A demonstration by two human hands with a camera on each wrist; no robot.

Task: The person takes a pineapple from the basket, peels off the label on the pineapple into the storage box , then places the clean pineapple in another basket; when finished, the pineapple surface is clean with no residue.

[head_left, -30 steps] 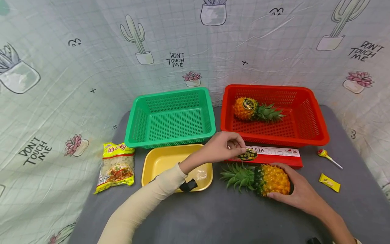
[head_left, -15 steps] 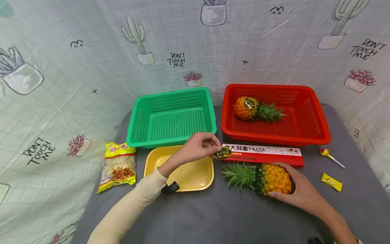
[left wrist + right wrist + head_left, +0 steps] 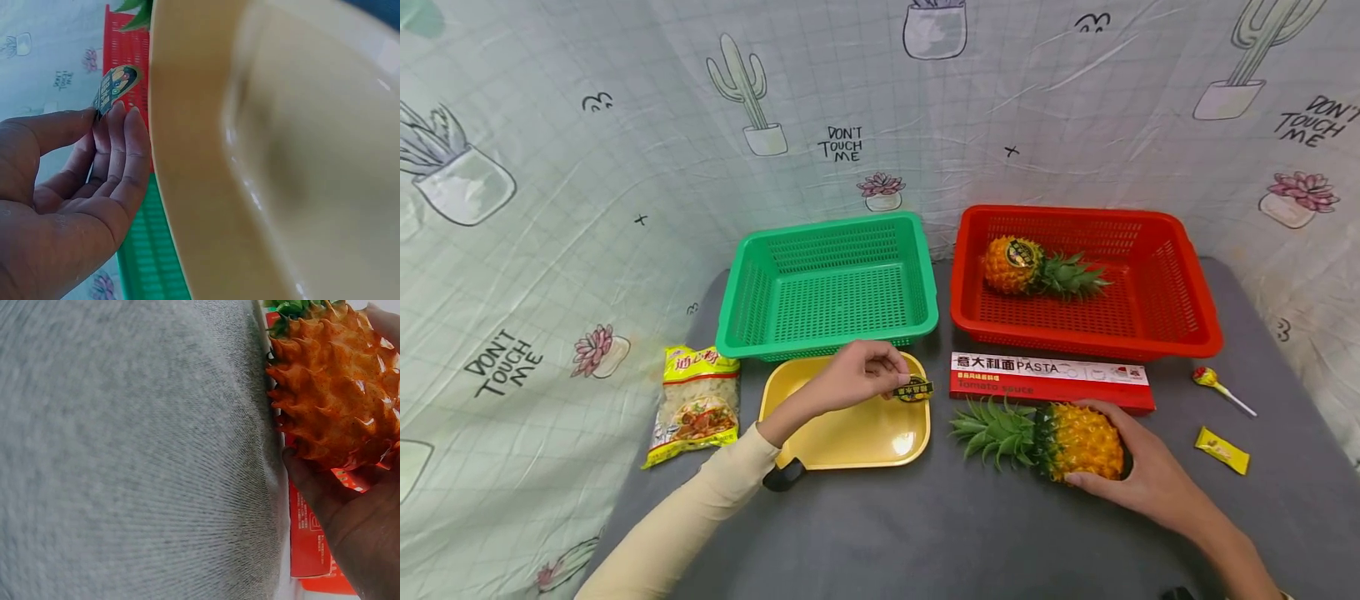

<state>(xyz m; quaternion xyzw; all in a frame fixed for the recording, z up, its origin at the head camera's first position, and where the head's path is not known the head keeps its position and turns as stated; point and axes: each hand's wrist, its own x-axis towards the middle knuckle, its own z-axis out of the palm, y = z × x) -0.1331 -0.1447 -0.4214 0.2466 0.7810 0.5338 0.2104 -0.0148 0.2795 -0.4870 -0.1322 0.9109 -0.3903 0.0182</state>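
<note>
**A:** What was closest to the person?

**B:** The right hand [image 3: 1138, 479] was. It lay on the gray table [image 3: 925, 533] with its fingers curled around the fat end of a pineapple [image 3: 1060, 437]. The pineapple lay on its side, and its green leaves pointed to the left.

**A:** What about the other hand?

**B:** The left hand [image 3: 853, 375] was over the back part of a yellow tray [image 3: 850, 437]. It pinched a small dark sticker [image 3: 914, 389] between its thumb and fingertips. The sticker hung over the tray's back right corner. I could not tell if it touched the tray.

**A:** What was near the pineapple?

**B:** A long red and white pasta box [image 3: 1048, 379] lay just behind it. To the right were a lollipop [image 3: 1213, 385] and a little yellow candy [image 3: 1222, 450], both well apart from the hand.

**A:** And on the left side?

**B:** A bag of noodles [image 3: 694, 404] lay left of the tray.

**A:** What was farther back?

**B:** 2 baskets stood side by side. The green basket [image 3: 827, 287] was behind the tray. The red basket [image 3: 1082, 279] was behind the pasta box, and 1 more pineapple, the far pineapple [image 3: 1037, 267], lay inside it with a dark sticker on it.

**A:** And behind those?

**B:** A cloth [image 3: 625, 125] with cactus drawings hung at the back.
</note>
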